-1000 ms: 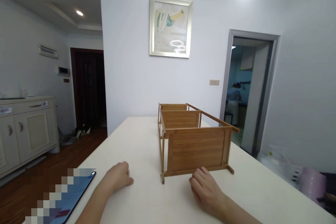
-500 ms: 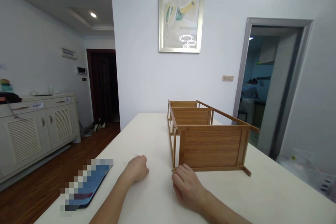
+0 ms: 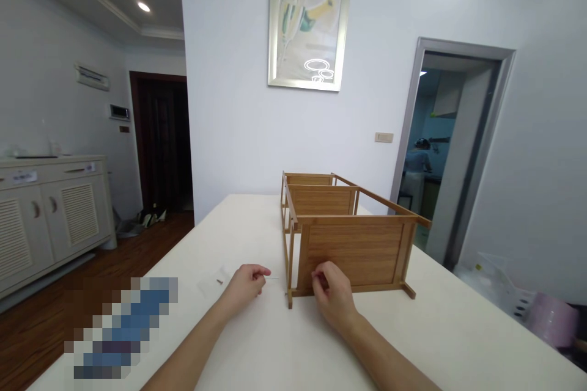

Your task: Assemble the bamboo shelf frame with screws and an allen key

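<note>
A wooden shelf rack [image 3: 353,253] lies on its side on the white table [image 3: 257,342], its slatted side to the left and a panel facing me. My left hand [image 3: 250,286] is left of its near corner, thumb and forefinger pinched on a thin, pale rod [image 3: 273,278] pointing toward the frame. My right hand [image 3: 335,290] is in front of the panel near its lower left, fingers curled together; whatever is in them is hidden. A small screw [image 3: 219,281] lies by a clear plastic bag [image 3: 208,281], left of my left hand.
A pixelated blue flat object [image 3: 132,324] lies along the table's left edge. Behind the table is a wall with a framed picture [image 3: 309,30]. A white cabinet [image 3: 55,208] stands at left. Through the right doorway a person [image 3: 417,162] stands. A pink container [image 3: 550,321] sits at far right.
My right hand has moved from the rack's near leg to the right, in front of the panel. My left hand's fingers now extend in a pinch, showing the thin rod. The view has turned slightly right.
</note>
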The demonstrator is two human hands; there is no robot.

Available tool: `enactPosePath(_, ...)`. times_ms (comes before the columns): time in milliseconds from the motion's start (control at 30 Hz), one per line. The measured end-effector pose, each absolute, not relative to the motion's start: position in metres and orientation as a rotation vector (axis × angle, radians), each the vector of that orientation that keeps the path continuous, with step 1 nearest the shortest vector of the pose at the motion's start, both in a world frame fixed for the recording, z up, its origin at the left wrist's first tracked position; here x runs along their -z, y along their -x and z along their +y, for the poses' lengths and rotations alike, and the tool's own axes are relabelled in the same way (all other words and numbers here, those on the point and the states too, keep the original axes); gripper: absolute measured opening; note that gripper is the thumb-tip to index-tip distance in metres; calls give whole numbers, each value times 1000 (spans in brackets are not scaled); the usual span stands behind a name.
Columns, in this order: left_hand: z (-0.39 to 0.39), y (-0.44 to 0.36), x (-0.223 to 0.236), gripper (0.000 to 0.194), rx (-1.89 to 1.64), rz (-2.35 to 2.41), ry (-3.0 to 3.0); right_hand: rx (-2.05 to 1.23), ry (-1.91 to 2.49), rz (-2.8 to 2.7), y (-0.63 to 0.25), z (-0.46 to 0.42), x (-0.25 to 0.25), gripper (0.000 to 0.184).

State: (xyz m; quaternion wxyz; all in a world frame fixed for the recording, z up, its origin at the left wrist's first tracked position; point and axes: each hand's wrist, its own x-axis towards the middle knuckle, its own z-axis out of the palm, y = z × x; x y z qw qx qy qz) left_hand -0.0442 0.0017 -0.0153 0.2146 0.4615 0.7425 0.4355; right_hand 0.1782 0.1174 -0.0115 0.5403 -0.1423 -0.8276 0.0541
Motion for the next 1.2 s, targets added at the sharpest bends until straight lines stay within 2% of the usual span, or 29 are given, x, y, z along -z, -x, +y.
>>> enactPosePath(333, -2, 35, 10, 33, -1092, 2107, -1369, -32, 410, -1766, -188, 131, -4, 6)
enactPosePath(833, -1, 34, 15, 32, -960, 2186, -1411, -7, 424, -1859, -187, 130, 3, 8)
enactPosePath(1200, 3, 34, 21, 32, -980, 2195, -1481, 77, 296, -2249, -174, 101, 19, 17)
